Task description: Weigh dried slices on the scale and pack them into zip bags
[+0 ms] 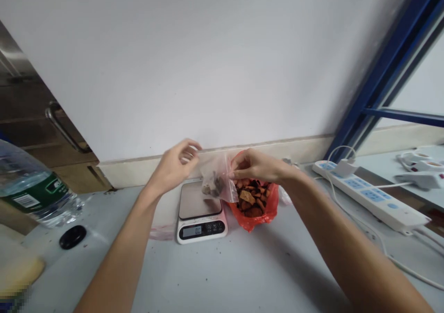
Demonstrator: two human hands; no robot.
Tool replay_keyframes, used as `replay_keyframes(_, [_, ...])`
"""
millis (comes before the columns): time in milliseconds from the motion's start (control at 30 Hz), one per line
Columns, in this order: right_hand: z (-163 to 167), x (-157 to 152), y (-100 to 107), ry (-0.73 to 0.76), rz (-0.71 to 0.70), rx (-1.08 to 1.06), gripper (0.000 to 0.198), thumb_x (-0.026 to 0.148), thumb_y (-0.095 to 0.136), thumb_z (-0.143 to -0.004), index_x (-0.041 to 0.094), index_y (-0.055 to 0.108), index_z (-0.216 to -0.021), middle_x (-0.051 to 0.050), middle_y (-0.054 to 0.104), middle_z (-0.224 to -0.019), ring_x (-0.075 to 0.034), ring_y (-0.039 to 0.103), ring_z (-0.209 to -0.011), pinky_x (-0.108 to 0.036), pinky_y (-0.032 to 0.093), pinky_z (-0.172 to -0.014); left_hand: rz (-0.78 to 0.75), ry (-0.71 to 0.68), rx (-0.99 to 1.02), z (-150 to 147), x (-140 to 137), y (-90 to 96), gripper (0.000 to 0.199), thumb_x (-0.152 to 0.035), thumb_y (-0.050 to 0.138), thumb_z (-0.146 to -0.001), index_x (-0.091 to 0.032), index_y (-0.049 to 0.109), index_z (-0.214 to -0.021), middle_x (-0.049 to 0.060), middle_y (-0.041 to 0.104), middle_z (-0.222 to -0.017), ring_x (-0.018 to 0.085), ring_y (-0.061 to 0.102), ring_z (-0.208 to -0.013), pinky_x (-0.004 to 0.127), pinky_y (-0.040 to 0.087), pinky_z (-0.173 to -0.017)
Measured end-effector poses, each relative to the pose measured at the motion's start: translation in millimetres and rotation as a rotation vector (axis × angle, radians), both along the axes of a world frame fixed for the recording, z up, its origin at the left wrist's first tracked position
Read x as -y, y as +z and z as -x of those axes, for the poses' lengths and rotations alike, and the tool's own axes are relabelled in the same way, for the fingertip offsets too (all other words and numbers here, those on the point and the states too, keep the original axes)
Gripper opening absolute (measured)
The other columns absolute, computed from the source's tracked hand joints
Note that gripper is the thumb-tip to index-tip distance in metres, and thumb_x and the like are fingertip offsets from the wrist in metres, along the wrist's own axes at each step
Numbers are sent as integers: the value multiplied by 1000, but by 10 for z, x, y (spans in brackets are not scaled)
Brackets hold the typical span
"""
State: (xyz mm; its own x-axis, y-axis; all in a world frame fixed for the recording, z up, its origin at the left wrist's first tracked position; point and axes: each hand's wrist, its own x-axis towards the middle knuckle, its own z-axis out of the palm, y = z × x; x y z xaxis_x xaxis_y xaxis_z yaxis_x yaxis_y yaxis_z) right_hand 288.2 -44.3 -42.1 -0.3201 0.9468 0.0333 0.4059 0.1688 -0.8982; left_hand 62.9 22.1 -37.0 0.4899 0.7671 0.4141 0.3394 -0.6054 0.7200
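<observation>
Bag (225,174) (see-through, slightly cloudy) holds dark and pale lumps (212,188).

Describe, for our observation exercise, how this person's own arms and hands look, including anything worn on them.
The left forearm and right forearm are uncovered, with no sleeve in view, and both narrow toward the wrist. The left hand and right hand are gloveless. No watch, bracelet or ring can be made out; finer details are too blurred.
</observation>
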Motion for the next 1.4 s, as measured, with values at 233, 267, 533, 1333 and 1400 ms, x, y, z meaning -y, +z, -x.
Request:
replay_keyframes(233, [122,-48,-120,15,-10,-78,39,51,82,-62,18,62,-60,5,54,-56,-10,46,-55,-26,34,-54,271,-362,-259,-152,174,7,18,-34,69,-75,-17,74,-77,3,72,-71,17,65,-67,26,50,-63])
replay_keyframes(267, [123,-50,-127,34,2,-91,39,51,82,-63,18,62,-60,4,55,-56,-10,47,-55,-26,35,-55,301,-369,-254,-147,158,0,17,-32,70,-74,-17,75,-77,3,72,-70,16,65,-66,25,49,-62])
replay_keyframes(533, [136,-19,-88,63,20,-42,27,41,75,-66,19,62,-58,3,57,-57,-12,51,-57,-27,39,-57,370,-345,-225,-154,89,-72,14,-24,63,-65,-19,76,-65,2,70,-59,16,64,-57,25,49,-58])
replay_keyframes(1333, [50,115,33,-266,-300,423,82,30,79,-71,24,47,-146,-7,74,-109,-25,67,-99,-33,52,-86,33,48,202,-199,163,10,26,-38,70,-82,-18,73,-100,10,74,-111,26,69,-105,34,54,-90])
replay_keyframes(1400, [-47,129,66,-254,-310,388,92,40,75,-77,22,32,-156,-8,74,-107,-26,68,-98,-37,52,-89,202,65,245,-186,91,-41,42,-40,69,-86,-22,65,-123,11,68,-127,27,64,-118,39,52,-97])
